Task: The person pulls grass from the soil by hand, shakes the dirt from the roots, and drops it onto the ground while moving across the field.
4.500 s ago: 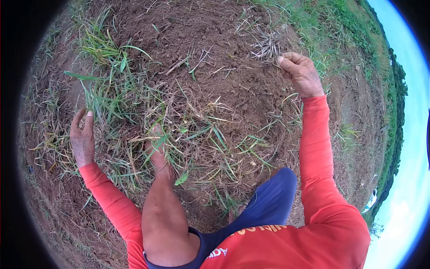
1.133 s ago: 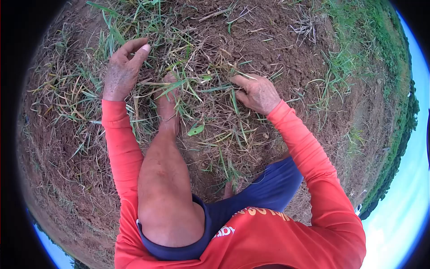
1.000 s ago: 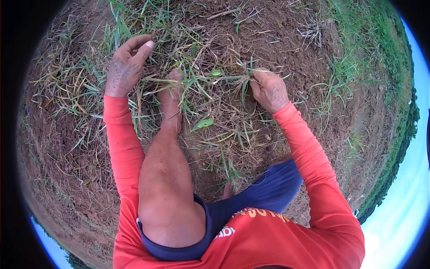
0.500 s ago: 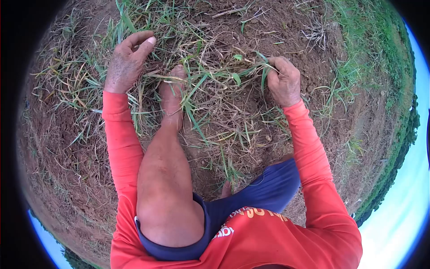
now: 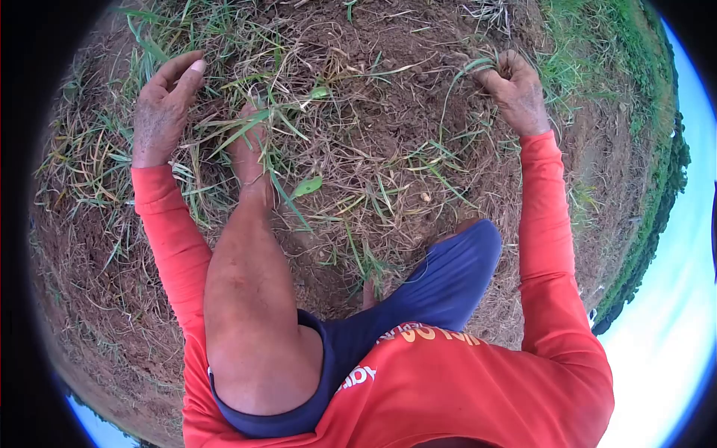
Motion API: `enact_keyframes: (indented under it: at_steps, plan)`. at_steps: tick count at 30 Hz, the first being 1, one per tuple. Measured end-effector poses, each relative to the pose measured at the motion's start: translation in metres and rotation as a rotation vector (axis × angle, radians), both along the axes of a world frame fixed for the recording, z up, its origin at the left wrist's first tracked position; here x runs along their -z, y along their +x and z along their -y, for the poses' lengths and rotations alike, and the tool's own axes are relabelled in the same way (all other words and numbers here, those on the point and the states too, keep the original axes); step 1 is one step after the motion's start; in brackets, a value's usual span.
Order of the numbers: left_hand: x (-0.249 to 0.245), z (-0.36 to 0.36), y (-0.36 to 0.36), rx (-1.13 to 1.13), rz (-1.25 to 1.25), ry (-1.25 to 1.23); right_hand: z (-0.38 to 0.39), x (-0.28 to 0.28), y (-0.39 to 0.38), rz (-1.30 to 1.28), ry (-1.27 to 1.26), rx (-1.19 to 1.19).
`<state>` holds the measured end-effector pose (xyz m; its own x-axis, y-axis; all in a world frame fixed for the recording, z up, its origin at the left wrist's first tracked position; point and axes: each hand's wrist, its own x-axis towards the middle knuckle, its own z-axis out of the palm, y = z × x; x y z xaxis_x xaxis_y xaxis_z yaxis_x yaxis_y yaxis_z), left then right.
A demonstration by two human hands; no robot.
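Hands [image 5: 163,112] [image 5: 518,93] have spread wider, the right pinching grass [image 5: 451,87].

Left arm [image 5: 168,231] reaching forward, nearly straight; wrist in line with forearm. Left hand [image 5: 163,104] half-curled, back partly in sight, thumb on inner side, its tip just beside the forefinger's. Right arm [image 5: 549,246] bent at elbow, forearm pointing forward, wrist about straight. Right hand [image 5: 517,91] well apart from left, fingers bent inward in a pinch. Left knee raised; right leg [image 5: 448,276] folded outward.
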<state>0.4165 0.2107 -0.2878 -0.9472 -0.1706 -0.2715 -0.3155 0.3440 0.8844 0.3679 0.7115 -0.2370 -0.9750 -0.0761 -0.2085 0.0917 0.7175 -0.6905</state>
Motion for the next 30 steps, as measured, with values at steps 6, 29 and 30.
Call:
enact_keyframes:
  at_steps: [6,29,30]
  plan:
    - [0.002,0.003,0.001,-0.006,-0.004,-0.045,-0.003,0.028,0.077,0.301,0.194,-0.320]
    - [0.005,-0.002,-0.002,0.012,-0.007,-0.064,-0.003,0.013,0.073,0.085,-0.192,0.108]
    - [0.005,-0.002,-0.003,0.015,-0.001,-0.065,-0.005,0.005,0.068,0.099,-0.248,0.148]
